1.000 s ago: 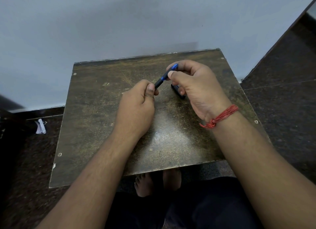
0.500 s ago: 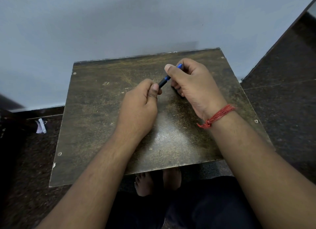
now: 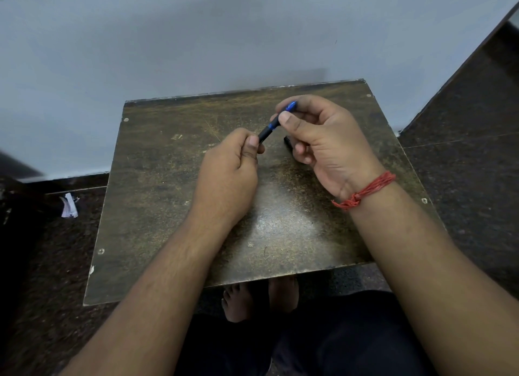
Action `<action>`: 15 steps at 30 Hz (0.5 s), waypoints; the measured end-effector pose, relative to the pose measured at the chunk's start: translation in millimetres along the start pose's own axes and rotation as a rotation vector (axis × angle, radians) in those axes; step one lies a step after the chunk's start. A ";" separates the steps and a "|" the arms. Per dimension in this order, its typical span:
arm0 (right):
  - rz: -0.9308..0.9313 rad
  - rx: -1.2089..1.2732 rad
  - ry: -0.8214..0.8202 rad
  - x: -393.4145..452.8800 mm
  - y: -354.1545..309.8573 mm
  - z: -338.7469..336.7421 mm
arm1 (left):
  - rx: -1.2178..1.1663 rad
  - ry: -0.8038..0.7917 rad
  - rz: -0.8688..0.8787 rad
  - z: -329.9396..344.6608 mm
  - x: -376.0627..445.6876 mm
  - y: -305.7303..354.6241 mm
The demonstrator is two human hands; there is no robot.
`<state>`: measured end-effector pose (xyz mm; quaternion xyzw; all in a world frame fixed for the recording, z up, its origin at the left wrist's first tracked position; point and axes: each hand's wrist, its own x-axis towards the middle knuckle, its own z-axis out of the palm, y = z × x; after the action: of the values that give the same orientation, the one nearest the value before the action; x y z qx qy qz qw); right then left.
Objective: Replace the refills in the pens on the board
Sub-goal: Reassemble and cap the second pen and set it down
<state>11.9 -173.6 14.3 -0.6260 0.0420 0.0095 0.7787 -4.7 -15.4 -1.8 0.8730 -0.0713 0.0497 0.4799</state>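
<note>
- A slim blue-and-black plastic pen (image 3: 273,124) sits just above the centre of the frame, held in the air over a worn, scratched brown wooden tabletop (image 3: 157,179), tilted from lower left to upper right.
- The left hand (image 3: 229,176), at centre frame, is closed in a fist around the pen's black lower end, thumb pressed on top.
- The right hand (image 3: 323,142), to the upper right of centre, pinches the pen's blue upper end between thumb and forefinger; its other fingers curl inward.
- A red thread bracelet (image 3: 365,190) wraps the right wrist.
- A small dark object (image 3: 288,142) shows just beneath the right hand's fingers, mostly hidden; what it is cannot be told.
- A pale scrap of paper (image 3: 68,205) lies on the dark floor at the left edge.
</note>
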 end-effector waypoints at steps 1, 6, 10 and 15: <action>0.006 0.000 0.016 0.2 0.4 1.1 | 0.002 -0.001 0.002 0.0 -0.1 0.3; 0.027 -0.056 0.079 -0.8 2.2 5.0 | 0.007 -0.008 0.011 1.4 -0.7 1.1; 0.045 0.004 0.070 -1.3 -0.1 1.6 | -0.013 -0.004 0.008 -0.2 -0.5 0.6; 0.031 0.037 -0.033 -2.7 -1.4 -1.8 | -0.009 0.000 0.009 0.6 0.7 -0.2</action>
<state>9.3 -175.6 15.5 -0.6104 0.0391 0.0310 0.7906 -4.0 -15.9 -2.3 0.8705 -0.0752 0.0517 0.4837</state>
